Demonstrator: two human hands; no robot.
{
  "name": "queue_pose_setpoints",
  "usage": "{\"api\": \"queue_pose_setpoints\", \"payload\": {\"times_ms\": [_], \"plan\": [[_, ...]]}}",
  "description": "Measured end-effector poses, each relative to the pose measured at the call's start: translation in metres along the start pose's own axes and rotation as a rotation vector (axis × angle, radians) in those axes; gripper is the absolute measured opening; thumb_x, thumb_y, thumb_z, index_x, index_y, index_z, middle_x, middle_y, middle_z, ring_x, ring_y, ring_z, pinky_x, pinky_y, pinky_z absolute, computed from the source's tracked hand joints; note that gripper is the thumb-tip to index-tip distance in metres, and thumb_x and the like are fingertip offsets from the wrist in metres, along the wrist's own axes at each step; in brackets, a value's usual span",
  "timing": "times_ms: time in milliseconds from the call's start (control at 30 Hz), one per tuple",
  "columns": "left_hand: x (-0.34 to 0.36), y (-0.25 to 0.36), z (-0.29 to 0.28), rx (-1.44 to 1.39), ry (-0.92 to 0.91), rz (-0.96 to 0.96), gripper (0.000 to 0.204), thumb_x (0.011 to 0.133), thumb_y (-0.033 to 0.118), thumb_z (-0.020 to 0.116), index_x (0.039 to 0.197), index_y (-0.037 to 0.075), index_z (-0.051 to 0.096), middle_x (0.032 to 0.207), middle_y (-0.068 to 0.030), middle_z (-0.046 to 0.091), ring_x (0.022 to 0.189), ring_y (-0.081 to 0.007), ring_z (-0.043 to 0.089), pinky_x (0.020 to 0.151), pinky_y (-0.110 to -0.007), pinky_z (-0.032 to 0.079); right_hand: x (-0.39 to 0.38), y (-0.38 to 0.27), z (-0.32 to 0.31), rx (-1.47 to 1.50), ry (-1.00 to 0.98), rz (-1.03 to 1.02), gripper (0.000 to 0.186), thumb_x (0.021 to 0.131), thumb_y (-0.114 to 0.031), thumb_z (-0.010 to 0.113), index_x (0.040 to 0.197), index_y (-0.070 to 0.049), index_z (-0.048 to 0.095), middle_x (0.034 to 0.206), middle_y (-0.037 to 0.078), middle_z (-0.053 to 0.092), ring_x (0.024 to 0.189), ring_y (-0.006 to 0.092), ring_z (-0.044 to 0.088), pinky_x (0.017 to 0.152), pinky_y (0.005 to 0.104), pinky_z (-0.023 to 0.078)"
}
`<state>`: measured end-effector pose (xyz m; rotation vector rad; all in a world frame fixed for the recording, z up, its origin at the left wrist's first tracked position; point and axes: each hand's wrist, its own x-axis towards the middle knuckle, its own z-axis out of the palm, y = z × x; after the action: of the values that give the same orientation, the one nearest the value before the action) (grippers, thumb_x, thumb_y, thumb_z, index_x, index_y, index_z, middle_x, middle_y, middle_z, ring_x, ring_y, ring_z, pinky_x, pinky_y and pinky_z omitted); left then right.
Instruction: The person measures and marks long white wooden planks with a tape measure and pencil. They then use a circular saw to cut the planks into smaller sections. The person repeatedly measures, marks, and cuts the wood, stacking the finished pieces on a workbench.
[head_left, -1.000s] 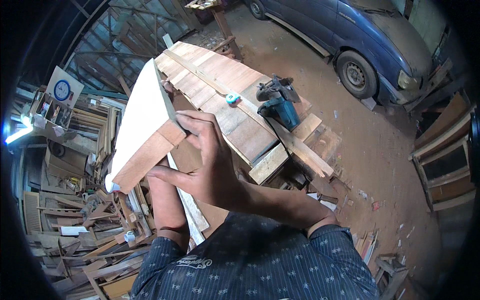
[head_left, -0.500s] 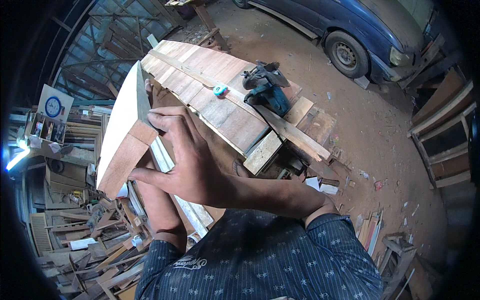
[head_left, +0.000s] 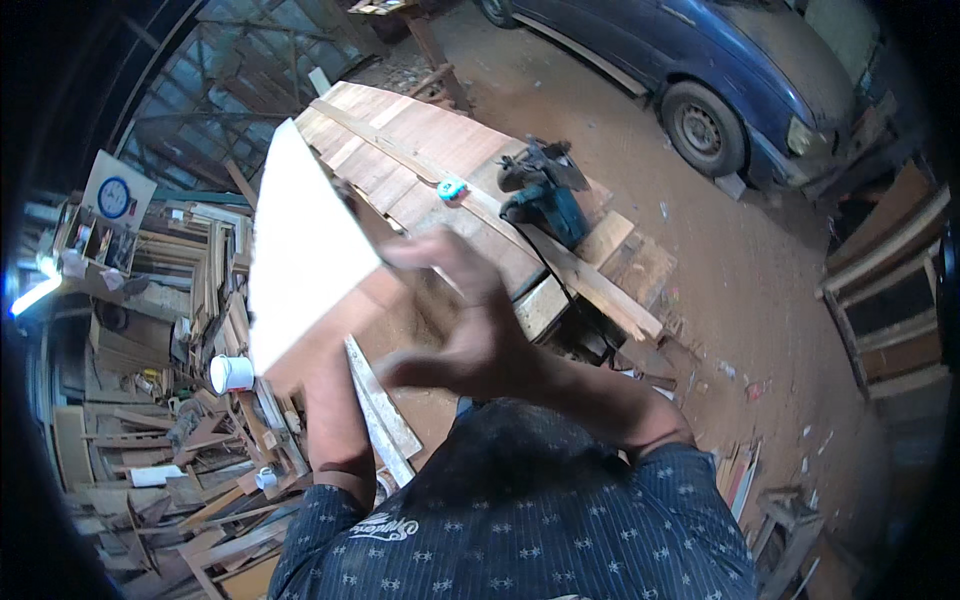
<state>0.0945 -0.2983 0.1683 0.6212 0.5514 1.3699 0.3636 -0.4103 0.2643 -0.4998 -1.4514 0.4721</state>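
Note:
A wide, thick wooden board (head_left: 310,240), pale on its broad face and brown along its end, is tilted up in front of me on the left. My left forearm (head_left: 338,420) reaches up behind it. Most of that hand is hidden by the board, which it supports from behind; blurred fingers (head_left: 347,192) show past the far edge. Close to the board's near right corner is my right hand (head_left: 462,315), smeared by motion, thumb and fingers spread apart with nothing between them. Whether a fingertip touches the board I cannot tell.
Beyond the board, a bench of planks (head_left: 420,130) carries a teal tape measure (head_left: 451,190) and a corded power tool (head_left: 548,195). Scrap wood (head_left: 200,490) and a white bucket (head_left: 232,374) lie at left. A blue vehicle (head_left: 700,60) stands at far right.
My right hand has let go of the board's end and drawn back to the right, opening. The board has turned so that more of its broad face shows.

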Motion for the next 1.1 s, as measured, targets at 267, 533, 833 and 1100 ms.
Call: {"api": "queue_pose_setpoints", "payload": {"times_ms": [267, 533, 833, 1100], "plan": [[-0.017, -0.115, -0.008, -0.033, 0.125, -0.019, 0.081, 0.093, 0.077, 0.036, 0.134, 0.008, 0.050, 0.116, -0.0121, 0.061, 0.106, -0.0284, 0.063, 0.091, -0.045, 0.055, 0.006, 0.110, -0.009, -0.252, -0.399, 0.861, 0.084, 0.087, -0.059, 0.075, 0.127, 0.013, 0.061, 0.112, 0.026, 0.071, 0.108, 0.0306, 0.070, 0.096, 0.0387, 0.054], [-0.074, -0.217, 0.014, 0.524, 0.204, -0.423, 0.083, 0.092, 0.070, 0.050, 0.140, 0.003, 0.044, 0.133, -0.0187, 0.052, 0.125, -0.0292, 0.051, 0.107, -0.044, 0.041, -0.027, 0.262, 0.048, -0.640, -0.728, 1.137, 0.086, 0.067, -0.059, 0.086, 0.118, 0.008, 0.068, 0.115, 0.031, 0.069, 0.109, 0.0406, 0.069, 0.094, 0.0455, 0.054], [0.043, -0.110, -0.085, 0.498, 0.473, -0.613, 0.082, 0.098, 0.074, 0.039, 0.135, 0.001, 0.050, 0.119, -0.0154, 0.060, 0.108, -0.0282, 0.059, 0.094, -0.041, 0.049, -0.081, 0.112, 0.016, -0.943, -0.689, 1.367, 0.062, 0.080, -0.037, 0.081, 0.121, 0.006, 0.063, 0.106, 0.030, 0.070, 0.103, 0.0470, 0.067, 0.090, 0.0504, 0.054], [0.251, -0.083, -0.220, 0.007, 0.124, -0.633, 0.109, 0.087, 0.091, 0.026, 0.161, 0.010, 0.028, 0.162, -0.0174, 0.035, 0.146, -0.0373, 0.038, 0.119, -0.054, 0.034, -0.224, -0.077, 0.061, -1.073, -0.549, 1.468, 0.072, 0.085, -0.051, 0.075, 0.136, -0.004, 0.058, 0.110, 0.031, 0.067, 0.105, 0.0488, 0.063, 0.089, 0.0563, 0.050]]}}
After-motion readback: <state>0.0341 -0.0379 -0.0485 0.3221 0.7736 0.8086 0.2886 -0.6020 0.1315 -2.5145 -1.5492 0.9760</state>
